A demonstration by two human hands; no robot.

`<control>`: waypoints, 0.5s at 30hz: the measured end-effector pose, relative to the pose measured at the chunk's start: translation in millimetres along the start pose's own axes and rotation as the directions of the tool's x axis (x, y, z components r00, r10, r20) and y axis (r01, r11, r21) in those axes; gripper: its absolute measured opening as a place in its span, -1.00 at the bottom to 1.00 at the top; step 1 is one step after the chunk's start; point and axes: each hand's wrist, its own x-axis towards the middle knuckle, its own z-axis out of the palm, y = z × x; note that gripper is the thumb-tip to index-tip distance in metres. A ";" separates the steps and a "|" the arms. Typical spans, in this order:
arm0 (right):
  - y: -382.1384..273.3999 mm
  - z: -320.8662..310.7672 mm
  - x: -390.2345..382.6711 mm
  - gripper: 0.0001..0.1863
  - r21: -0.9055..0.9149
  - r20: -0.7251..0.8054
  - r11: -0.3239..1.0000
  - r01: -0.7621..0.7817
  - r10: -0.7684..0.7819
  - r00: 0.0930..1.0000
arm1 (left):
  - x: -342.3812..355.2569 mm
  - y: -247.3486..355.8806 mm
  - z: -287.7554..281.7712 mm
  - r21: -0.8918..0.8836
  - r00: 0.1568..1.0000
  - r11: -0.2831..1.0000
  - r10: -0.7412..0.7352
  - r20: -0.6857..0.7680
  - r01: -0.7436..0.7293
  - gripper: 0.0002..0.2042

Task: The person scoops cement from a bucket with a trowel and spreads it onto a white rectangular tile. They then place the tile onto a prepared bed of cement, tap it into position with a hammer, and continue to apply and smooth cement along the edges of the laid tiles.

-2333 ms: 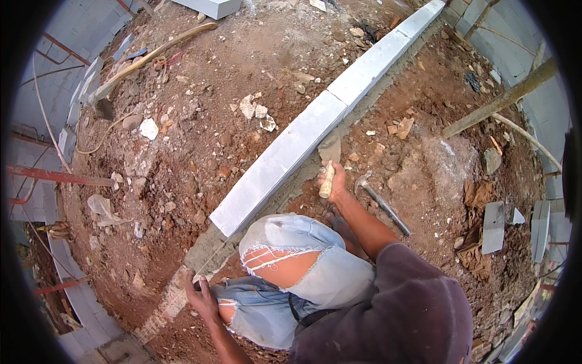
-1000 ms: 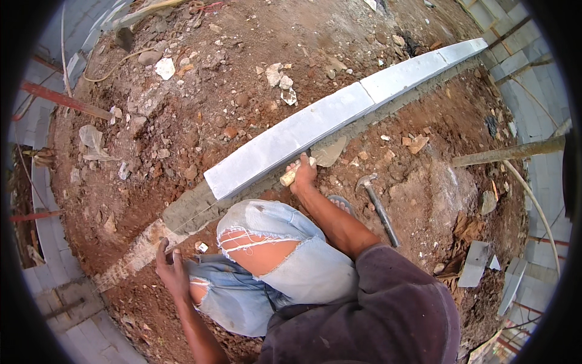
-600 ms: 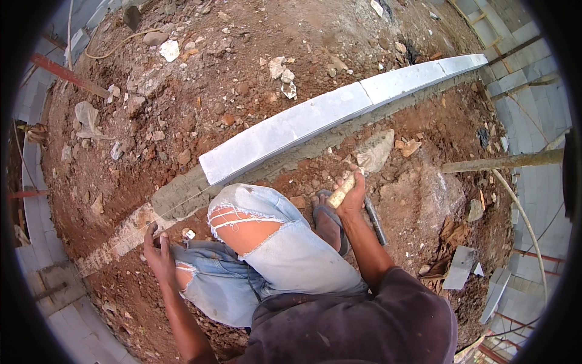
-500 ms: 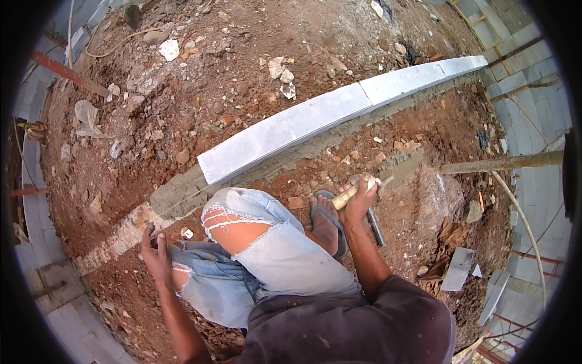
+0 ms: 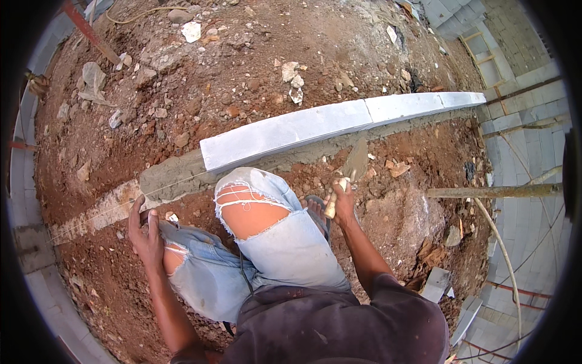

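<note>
In my right hand [image 5: 343, 201] is a trowel [image 5: 356, 159], gripped by its pale handle. Its mortar-coated blade points away from me, close to the mortar along the near side of a row of light grey blocks [image 5: 282, 134]. My left hand [image 5: 145, 235] is beside my left knee, fingers apart and holding nothing. Just beyond its fingertips lies a strip of wet grey mortar [image 5: 173, 177], which continues from the left end of the blocks. A thin string [image 5: 121, 206] runs low over the mortar and the pale footing [image 5: 97, 213].
Reddish soil with stones and rubble surrounds the blocks. A wooden pole [image 5: 494, 192] juts in from the right, near a curved cane [image 5: 506, 249]. Cut block pieces [image 5: 436, 284] lie at the lower right. A red bar [image 5: 91, 31] slants at the upper left. Block walls stand around the edges.
My right hand has turned the trowel, so its blade now points toward the blocks rather than to the right. My left hand has spread its fingers. The whole view has shifted slightly.
</note>
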 end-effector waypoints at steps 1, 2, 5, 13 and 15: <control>-4.0 -11.0 -9.4 -0.79 -0.106 -0.024 0.994 -0.032 0.029 0.999 | 1.4 5.3 6.0 -0.116 1.000 0.993 0.004 -0.023 -0.007 -0.60; 9.7 -49.7 0.4 -0.79 -0.283 -0.045 0.959 -0.022 0.010 0.999 | 1.2 9.4 13.1 -0.129 0.999 0.991 0.017 -0.042 -0.022 -0.60; 3.0 -91.9 8.8 -0.74 -0.541 -0.126 0.838 -0.068 0.000 0.992 | 0.9 20.9 22.3 -0.212 0.997 0.977 -0.001 -0.074 -0.014 -0.58; -162.6 -5.0 -11.8 -0.86 -0.661 0.055 0.691 0.292 -0.343 0.938 | 19.6 45.1 58.3 -0.277 0.966 0.927 0.256 -0.021 -0.252 -0.57; -173.8 4.8 -21.5 -0.81 -0.574 0.041 0.750 0.329 -0.376 0.926 | 21.6 50.2 62.7 -0.305 0.954 0.909 0.298 -0.005 -0.286 -0.57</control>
